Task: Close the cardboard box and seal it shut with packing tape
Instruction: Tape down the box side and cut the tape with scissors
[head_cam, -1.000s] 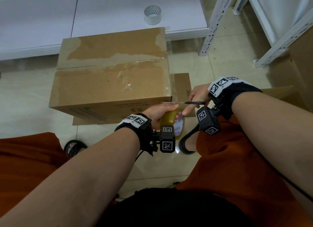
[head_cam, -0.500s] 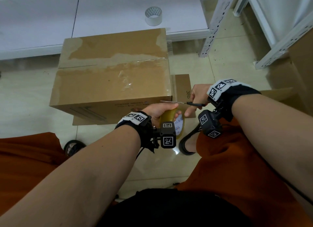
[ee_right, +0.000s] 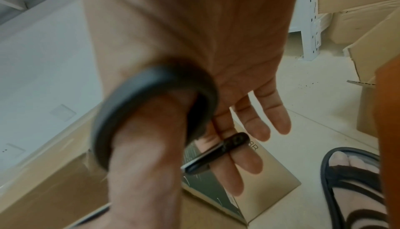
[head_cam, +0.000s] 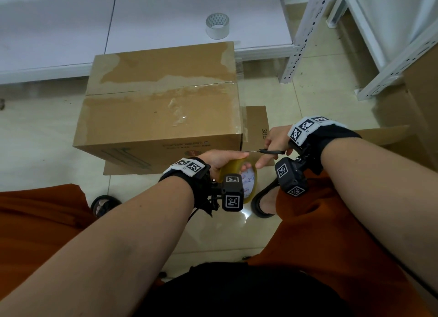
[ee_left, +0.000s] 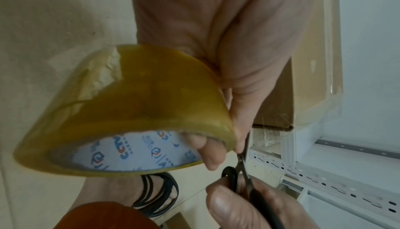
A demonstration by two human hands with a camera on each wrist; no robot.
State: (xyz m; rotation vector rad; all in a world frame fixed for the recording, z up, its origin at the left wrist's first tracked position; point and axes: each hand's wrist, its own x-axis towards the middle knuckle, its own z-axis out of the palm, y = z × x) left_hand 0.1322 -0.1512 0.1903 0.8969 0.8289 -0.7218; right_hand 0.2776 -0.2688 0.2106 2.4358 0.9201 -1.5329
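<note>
Pale glossy floor tiles [head_cam: 47, 136] carry a closed cardboard box [head_cam: 161, 113], its flaps down and the top patched with torn paper and shiny clear tape. It sits on a flat cardboard sheet [head_cam: 257, 120] that sticks out to the right. Just in front of the box's near right corner, the left hand [head_cam: 221, 159] has its grip clamped on a thick roll of amber tape [ee_left: 138, 99], fingers hooked through the printed white core and thumb on the outer face. The right hand [head_cam: 275, 143] grips black-handled scissors [head_cam: 267, 151], thumb through one rounded loop; the thin metal blades point left, lying across the top of the roll. A second, whitish tape roll [head_cam: 217, 26] stands on a low white panel [head_cam: 166, 16] behind the box. Perforated white metal shelf posts [head_cam: 299, 39] rise at right.
</note>
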